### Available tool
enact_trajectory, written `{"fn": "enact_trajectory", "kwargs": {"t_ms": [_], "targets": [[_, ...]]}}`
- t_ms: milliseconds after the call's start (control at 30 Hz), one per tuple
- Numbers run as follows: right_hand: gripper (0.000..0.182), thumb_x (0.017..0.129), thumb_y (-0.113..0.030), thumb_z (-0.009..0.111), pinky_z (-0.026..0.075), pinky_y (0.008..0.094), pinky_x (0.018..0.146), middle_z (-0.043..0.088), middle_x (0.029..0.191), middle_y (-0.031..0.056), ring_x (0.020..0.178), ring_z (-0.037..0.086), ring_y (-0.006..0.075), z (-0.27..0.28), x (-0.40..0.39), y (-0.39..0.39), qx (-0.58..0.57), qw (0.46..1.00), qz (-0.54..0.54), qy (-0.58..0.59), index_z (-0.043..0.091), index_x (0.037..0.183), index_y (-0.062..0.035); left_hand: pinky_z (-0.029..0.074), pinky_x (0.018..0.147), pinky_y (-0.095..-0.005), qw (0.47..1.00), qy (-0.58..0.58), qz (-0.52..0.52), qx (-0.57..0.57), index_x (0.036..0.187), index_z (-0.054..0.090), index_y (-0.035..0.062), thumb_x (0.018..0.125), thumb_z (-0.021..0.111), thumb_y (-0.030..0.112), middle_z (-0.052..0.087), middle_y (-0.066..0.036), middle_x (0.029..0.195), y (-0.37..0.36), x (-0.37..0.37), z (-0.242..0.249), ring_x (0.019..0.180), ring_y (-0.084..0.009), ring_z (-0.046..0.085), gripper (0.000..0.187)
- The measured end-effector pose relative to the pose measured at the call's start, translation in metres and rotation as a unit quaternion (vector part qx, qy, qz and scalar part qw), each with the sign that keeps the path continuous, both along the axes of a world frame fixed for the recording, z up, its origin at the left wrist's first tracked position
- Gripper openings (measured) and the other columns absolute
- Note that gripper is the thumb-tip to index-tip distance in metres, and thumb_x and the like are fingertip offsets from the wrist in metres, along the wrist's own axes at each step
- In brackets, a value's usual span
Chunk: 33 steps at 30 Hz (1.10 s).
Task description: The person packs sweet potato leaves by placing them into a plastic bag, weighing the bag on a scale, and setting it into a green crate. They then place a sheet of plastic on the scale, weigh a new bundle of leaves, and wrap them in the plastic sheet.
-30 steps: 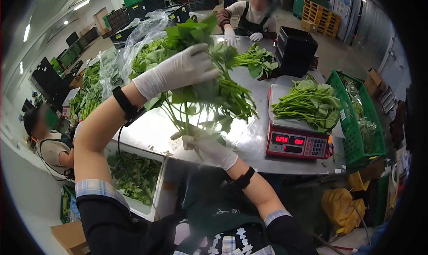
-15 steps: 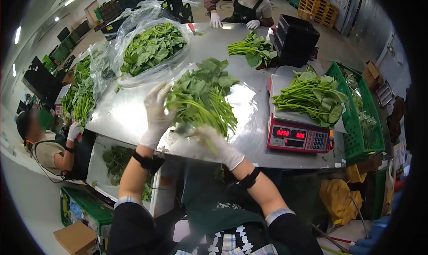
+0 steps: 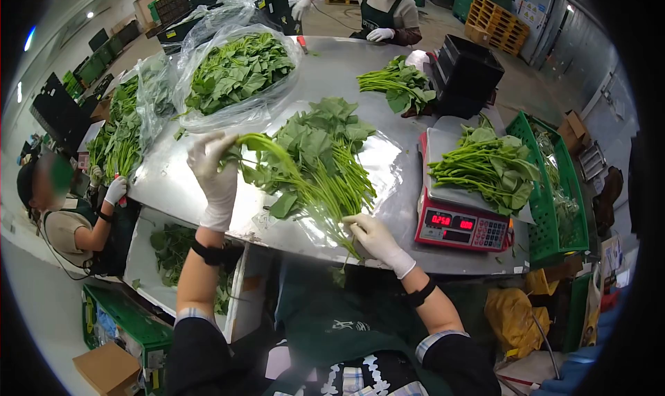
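Observation:
A bunch of leafy green stalks [image 3: 315,160] lies on the shiny metal table [image 3: 180,178] in front of me. My left hand [image 3: 213,171], in a white glove, grips a few stalks at the bunch's left side and lifts them a little. My right hand [image 3: 374,238], also gloved, holds the stem ends near the table's front edge. To the right stands a red scale [image 3: 460,226] with more greens [image 3: 488,167] piled on its white tray.
Clear bags of greens [image 3: 235,74] sit at the table's back left. Another small pile of greens [image 3: 400,85] and black crates [image 3: 467,74] are at the back right, a green crate [image 3: 551,188] at the right. One person works opposite, another at my left.
The bunch has come down from mid-air onto the table. My left hand now pulls stalks out at its left side; my right hand has slid to the stem ends.

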State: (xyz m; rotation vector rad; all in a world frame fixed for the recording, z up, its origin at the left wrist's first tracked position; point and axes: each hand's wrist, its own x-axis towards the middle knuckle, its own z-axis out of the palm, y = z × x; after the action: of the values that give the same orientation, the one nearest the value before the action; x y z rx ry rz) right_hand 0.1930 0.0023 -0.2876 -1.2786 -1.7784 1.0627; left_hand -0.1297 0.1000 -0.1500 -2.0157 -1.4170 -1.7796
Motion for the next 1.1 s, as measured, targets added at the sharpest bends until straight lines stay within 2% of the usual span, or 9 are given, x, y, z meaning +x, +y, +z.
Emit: {"fn": "enact_trajectory", "kwargs": {"t_ms": [33,100,233,433,500,567,667,867,1100], "targets": [[0.024,0.095,-0.009,0.053,0.053,0.0369,0.079,0.070,0.109,0.0087,0.086,0.066,0.0253,-0.006,0.001,-0.007,0.127,0.988,-0.007,-0.086,0.068,0.113,-0.0083,0.050,0.082,-0.0346,0.993,0.081,0.036,0.074,0.104,0.073,0.0116,0.069,0.070,-0.008,0.063,-0.008,0.102,0.001,0.009,0.018,0.094,-0.0226,0.061,0.041],[0.024,0.088,-0.007,0.058,0.053,0.0397,0.082,0.067,0.112,0.0102,0.093,0.066,0.0315,0.003,-0.001,-0.015,0.175,0.979,-0.003,-0.100,0.069,0.110,-0.0086,0.044,0.091,-0.0398,0.972,0.183,0.042,0.143,0.105,0.072,0.0152,0.069,0.074,-0.001,0.063,-0.009,0.109,0.023,0.019,0.019,0.104,-0.0264,0.057,0.039],[0.019,0.081,-0.009,0.064,0.050,0.0418,0.080,0.065,0.102,0.0072,0.091,0.063,0.0298,0.018,0.002,-0.024,0.248,0.941,0.044,-0.226,0.068,0.099,-0.0105,0.041,0.097,-0.0430,0.912,0.402,-0.030,-0.075,0.124,0.061,0.0160,0.071,0.066,0.001,0.057,-0.011,0.123,0.071,0.032,-0.062,0.116,-0.0307,0.053,0.056],[0.016,0.072,-0.012,0.072,0.045,0.0396,0.074,0.061,0.094,0.0031,0.089,0.060,0.0269,0.015,0.027,-0.039,0.234,0.927,0.059,-0.287,0.064,0.086,-0.0145,0.046,0.095,-0.0440,0.970,0.176,0.011,-0.167,0.122,0.059,0.0116,0.073,0.066,0.004,0.062,-0.013,0.118,0.041,-0.002,-0.085,0.108,-0.0352,0.058,0.050],[0.012,0.074,-0.013,0.070,0.045,0.0400,0.074,0.060,0.089,0.0037,0.086,0.060,0.0269,0.020,0.036,-0.047,0.227,0.915,0.074,-0.324,0.062,0.083,-0.0134,0.052,0.085,-0.0397,0.944,0.109,-0.039,-0.308,0.109,0.068,0.0063,0.077,0.064,0.002,0.066,-0.012,0.096,0.038,-0.037,-0.110,0.093,-0.0293,0.065,0.032],[0.007,0.077,-0.014,0.068,0.044,0.0394,0.073,0.060,0.087,0.0050,0.085,0.059,0.0267,0.014,0.045,-0.051,0.234,0.909,0.074,-0.337,0.061,0.080,-0.0128,0.053,0.081,-0.0383,0.899,0.095,-0.062,-0.423,0.105,0.072,0.0078,0.077,0.067,0.007,0.066,-0.012,0.093,0.012,-0.049,-0.125,0.091,-0.0283,0.065,0.028],[0.004,0.080,-0.012,0.064,0.044,0.0395,0.072,0.059,0.084,0.0057,0.083,0.060,0.0272,0.029,0.053,-0.063,0.206,0.911,0.086,-0.347,0.062,0.077,-0.0134,0.053,0.078,-0.0392,0.917,0.250,-0.080,-0.300,0.100,0.074,0.0111,0.077,0.071,0.012,0.065,-0.011,0.092,-0.016,-0.046,-0.134,0.087,-0.0290,0.065,0.024],[0.007,0.081,-0.008,0.066,0.050,0.0421,0.076,0.064,0.084,0.0112,0.084,0.063,0.0326,0.077,0.071,-0.086,-0.059,0.966,0.170,-0.185,0.069,0.086,-0.0042,0.052,0.076,-0.0363,0.933,0.120,-0.035,-0.337,0.100,0.073,0.0095,0.072,0.072,0.004,0.064,-0.008,0.089,-0.021,-0.051,-0.125,0.081,-0.0235,0.063,0.028],[0.006,0.084,-0.008,0.066,0.050,0.0386,0.078,0.065,0.086,0.0111,0.084,0.063,0.0309,0.076,0.051,-0.088,-0.016,0.980,0.170,-0.099,0.068,0.088,-0.0033,0.051,0.072,-0.0404,0.912,0.301,-0.097,-0.260,0.086,0.076,0.0144,0.074,0.075,0.016,0.066,-0.006,0.086,-0.010,-0.043,-0.126,0.082,-0.0287,0.063,0.012]]}}
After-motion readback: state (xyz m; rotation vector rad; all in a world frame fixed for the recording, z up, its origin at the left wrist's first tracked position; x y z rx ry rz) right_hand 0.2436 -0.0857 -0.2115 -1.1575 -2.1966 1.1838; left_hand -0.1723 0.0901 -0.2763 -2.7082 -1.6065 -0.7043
